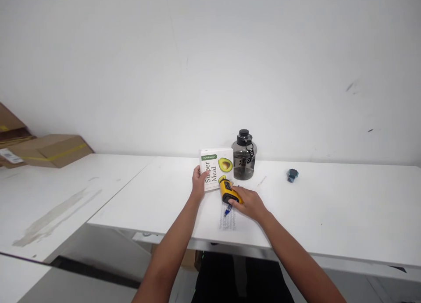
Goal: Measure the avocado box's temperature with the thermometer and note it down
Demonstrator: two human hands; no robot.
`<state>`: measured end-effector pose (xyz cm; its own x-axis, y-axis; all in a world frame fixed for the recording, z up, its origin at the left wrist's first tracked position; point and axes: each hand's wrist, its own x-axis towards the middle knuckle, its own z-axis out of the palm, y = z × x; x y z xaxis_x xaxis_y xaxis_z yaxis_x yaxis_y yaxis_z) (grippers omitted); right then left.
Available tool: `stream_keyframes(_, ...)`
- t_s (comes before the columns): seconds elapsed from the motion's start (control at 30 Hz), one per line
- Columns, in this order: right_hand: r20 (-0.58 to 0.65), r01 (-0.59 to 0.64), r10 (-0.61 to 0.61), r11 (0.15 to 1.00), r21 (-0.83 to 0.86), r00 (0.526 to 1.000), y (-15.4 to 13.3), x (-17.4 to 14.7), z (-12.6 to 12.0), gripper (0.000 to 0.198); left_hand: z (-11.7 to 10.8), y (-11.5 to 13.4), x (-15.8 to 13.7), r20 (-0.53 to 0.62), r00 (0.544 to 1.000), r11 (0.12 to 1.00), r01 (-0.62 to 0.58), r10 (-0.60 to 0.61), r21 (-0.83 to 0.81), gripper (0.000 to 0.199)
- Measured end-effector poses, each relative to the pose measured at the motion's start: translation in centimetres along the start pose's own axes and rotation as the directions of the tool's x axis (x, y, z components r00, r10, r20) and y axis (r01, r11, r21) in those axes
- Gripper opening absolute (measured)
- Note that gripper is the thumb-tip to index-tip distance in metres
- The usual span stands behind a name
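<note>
From where I stood, the white card box with avocado pictures (217,168) was upright on or just above the white table (329,219), its face turned to the person and its long axis running up and down. The left hand (198,182) was the nearer one, gripping the box by its left edge, thumb across the front. The right hand (248,202) was closed around a chunky yellow-and-black handheld device (226,188), whose body slanted from upper left to lower right. So the box lay up and to the left of the right-hand grip, and the device's far end overlapped the box's lower right corner; I couldn't tell whether the two touched.

On the box, a green strip read "NutriMotion". Beneath it "Super Meal" ran sideways, the first word partly covered by the left hand. The device had a dark label too small to read. Below it, a slim blue plastic item (227,210) lay over a thin sheet of fine print (226,225), illegible from there. Just behind the box stood a smoky-grey translucent bottle with a black lid (244,160), its black lettering unclear to me.
</note>
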<state>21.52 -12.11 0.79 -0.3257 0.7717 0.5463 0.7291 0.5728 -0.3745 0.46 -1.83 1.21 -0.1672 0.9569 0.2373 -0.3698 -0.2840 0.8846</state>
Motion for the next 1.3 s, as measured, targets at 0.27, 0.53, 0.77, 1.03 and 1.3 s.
stream_keyframes(0.27, 0.105, -0.189, 0.177, 0.975, 0.119, 0.979, -0.5, 0.5, -0.5, 0.054, -0.3, -1.3, 0.2, -0.017, 0.997, 0.989, -0.076, 0.078, 0.128, 0.049)
stream_keyframes(0.53, 0.063, -0.189, 0.179, 0.958, 0.215, 0.982, -0.1, 0.5, -0.2, 0.054, 0.2, -0.4, -0.8, -0.039, 0.989, 0.953, -0.129, 0.145, 0.273, 0.044)
stream_keyframes(0.77, 0.045, -0.245, 0.244, 0.913, 0.325, 0.969, 0.0, 0.3, -0.4, 0.052, -0.3, 0.4, -1.3, -0.035, 0.982, 0.932, -0.162, 0.183, 0.325, 0.039)
stream_keyframes(1.03, 0.03, -0.273, 0.285, 0.876, 0.399, 0.958, 0.0, 0.1, -0.5, 0.048, -0.2, 0.8, -1.3, -0.022, 0.979, 0.914, -0.182, 0.204, 0.361, 0.037)
stream_keyframes(1.3, -0.033, -0.223, 0.251, 0.905, 0.362, 0.967, 0.1, 0.1, -0.4, 0.043, -0.1, 0.9, -1.4, -0.024, 0.98, 0.904, -0.173, 0.198, 0.39, 0.036)
